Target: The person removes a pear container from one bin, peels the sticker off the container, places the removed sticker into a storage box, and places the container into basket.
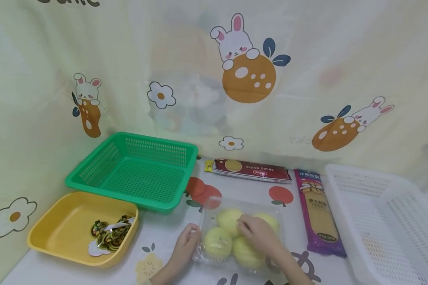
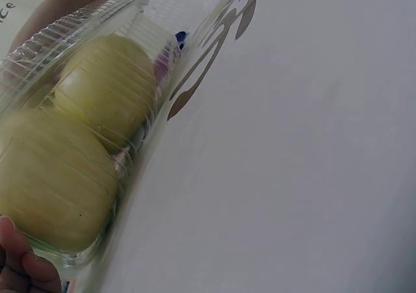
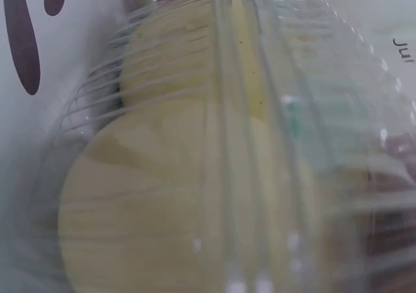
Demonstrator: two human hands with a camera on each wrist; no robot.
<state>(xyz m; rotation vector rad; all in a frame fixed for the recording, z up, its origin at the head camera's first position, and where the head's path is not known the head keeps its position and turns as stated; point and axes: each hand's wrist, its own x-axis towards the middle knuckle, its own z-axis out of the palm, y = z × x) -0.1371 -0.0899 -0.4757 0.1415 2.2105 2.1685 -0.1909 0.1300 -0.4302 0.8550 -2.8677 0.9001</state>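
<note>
A clear plastic fruit box (image 1: 208,211) with ribbed walls stands on the table, holding several pale yellow-green round fruits (image 1: 217,243). At its left side my left hand (image 1: 185,245) rests with its fingers against the wall; in the left wrist view, bent fingertips (image 2: 29,260) touch the box's lower corner. My right hand (image 1: 258,233) lies over the top of the box, fingers bent down above the fruits. Whether it pinches anything is hidden. Close up in the right wrist view are the box's ribbed wall and fruit (image 3: 156,195).
A yellow basin (image 1: 60,221) at left holds dark printed labels. Behind it stands a green basket (image 1: 128,194). At the back lies a red packet (image 1: 253,168) beside a small yellow packet (image 1: 209,166). A purple pasta packet (image 1: 319,209) and a white basket (image 1: 346,221) are at right.
</note>
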